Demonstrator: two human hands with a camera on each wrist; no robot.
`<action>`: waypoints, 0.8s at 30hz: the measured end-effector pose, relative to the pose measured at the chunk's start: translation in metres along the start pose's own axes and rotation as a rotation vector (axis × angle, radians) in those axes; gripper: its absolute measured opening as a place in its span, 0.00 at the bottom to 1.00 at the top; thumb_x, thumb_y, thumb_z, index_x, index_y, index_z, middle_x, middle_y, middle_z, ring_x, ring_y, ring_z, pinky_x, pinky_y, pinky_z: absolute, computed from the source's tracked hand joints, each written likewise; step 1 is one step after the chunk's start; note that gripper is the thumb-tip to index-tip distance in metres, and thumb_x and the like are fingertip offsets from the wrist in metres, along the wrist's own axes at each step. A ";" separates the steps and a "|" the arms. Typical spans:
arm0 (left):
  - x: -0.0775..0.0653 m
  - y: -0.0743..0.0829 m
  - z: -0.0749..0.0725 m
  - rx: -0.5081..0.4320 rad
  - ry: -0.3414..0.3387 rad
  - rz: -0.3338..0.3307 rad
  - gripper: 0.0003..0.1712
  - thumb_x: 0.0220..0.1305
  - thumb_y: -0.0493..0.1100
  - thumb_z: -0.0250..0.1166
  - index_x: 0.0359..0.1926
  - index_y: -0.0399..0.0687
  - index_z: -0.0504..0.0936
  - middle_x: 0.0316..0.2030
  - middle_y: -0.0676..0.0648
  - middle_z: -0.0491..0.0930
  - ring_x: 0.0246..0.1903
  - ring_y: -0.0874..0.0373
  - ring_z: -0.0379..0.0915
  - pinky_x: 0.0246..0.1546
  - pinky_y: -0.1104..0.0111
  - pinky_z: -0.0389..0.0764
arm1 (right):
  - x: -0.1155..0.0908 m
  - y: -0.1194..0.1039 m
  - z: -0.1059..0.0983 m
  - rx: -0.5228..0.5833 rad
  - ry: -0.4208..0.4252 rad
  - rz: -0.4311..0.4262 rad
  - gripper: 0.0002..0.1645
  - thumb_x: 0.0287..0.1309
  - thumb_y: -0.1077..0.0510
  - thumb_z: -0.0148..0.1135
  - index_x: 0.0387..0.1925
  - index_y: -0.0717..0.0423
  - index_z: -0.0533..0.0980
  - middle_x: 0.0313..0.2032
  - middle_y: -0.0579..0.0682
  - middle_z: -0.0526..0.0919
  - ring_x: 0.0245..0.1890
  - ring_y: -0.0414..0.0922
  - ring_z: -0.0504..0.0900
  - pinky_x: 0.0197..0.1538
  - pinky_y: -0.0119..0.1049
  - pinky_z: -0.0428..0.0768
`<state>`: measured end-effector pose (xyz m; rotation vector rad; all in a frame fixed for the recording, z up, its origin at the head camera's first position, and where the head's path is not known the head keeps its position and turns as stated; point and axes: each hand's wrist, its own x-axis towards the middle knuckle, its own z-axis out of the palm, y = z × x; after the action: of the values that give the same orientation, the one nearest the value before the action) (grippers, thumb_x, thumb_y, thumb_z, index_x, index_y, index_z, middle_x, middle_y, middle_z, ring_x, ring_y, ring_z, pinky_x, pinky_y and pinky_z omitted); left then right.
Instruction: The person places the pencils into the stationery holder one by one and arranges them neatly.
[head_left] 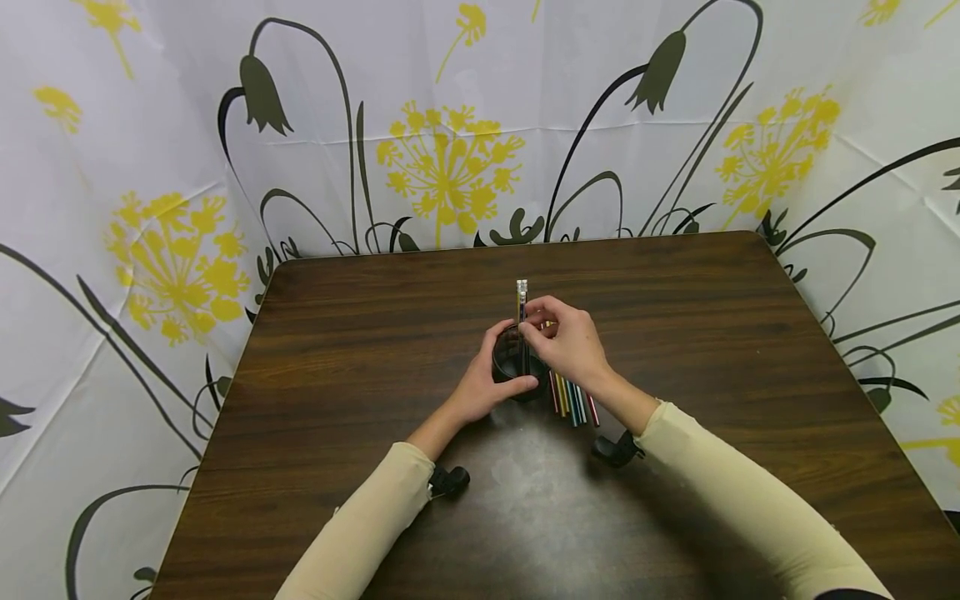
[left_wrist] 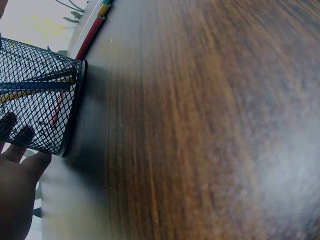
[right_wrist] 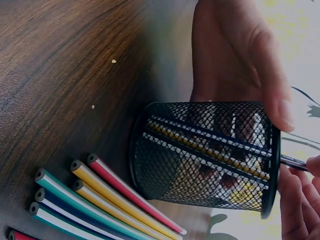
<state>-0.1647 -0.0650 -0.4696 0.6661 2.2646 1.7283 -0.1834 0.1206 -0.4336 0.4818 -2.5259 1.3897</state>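
Observation:
A black mesh pencil cup [head_left: 507,360] stands upright on the table, and my left hand [head_left: 478,382] grips it around the side, thumb near the rim. The right wrist view shows the cup [right_wrist: 200,160] from the side, with several pencils visible through the mesh. With the fingertips of my right hand [head_left: 576,343] I pinch a dark pencil [right_wrist: 294,162] just above the rim. White eraser ends [head_left: 522,287] stick up above that hand. Beside the cup, several striped pencils [right_wrist: 112,200] in red, yellow, green and blue lie on the table.
The dark wood table [head_left: 360,333] reaches back to a white curtain [head_left: 315,192] with yellow and grey flowers. Black wrist devices [head_left: 450,482] hang below both sleeves. Tiny pale specks [right_wrist: 114,61] lie on the wood near the cup.

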 end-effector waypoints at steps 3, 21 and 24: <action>0.001 -0.001 0.000 -0.016 -0.008 0.007 0.51 0.60 0.41 0.71 0.75 0.44 0.48 0.67 0.39 0.64 0.65 0.38 0.61 0.63 0.42 0.60 | 0.000 0.002 0.001 -0.009 0.001 -0.004 0.13 0.59 0.60 0.68 0.46 0.57 0.80 0.34 0.51 0.87 0.28 0.45 0.85 0.33 0.41 0.83; 0.003 -0.018 0.003 0.053 0.021 -0.061 0.51 0.60 0.47 0.71 0.75 0.60 0.48 0.73 0.46 0.54 0.71 0.49 0.50 0.66 0.45 0.55 | 0.012 0.003 0.014 -0.141 0.106 0.047 0.11 0.56 0.54 0.72 0.39 0.55 0.83 0.28 0.45 0.85 0.26 0.42 0.82 0.29 0.38 0.78; 0.007 -0.034 0.005 0.065 0.040 -0.060 0.52 0.59 0.51 0.72 0.75 0.66 0.48 0.73 0.49 0.53 0.71 0.53 0.49 0.66 0.45 0.55 | 0.014 0.002 0.016 -0.161 0.120 0.076 0.11 0.55 0.53 0.72 0.38 0.54 0.83 0.27 0.44 0.84 0.25 0.41 0.80 0.29 0.38 0.76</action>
<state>-0.1764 -0.0648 -0.5025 0.5750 2.3517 1.6612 -0.1975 0.1057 -0.4390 0.2667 -2.5542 1.1884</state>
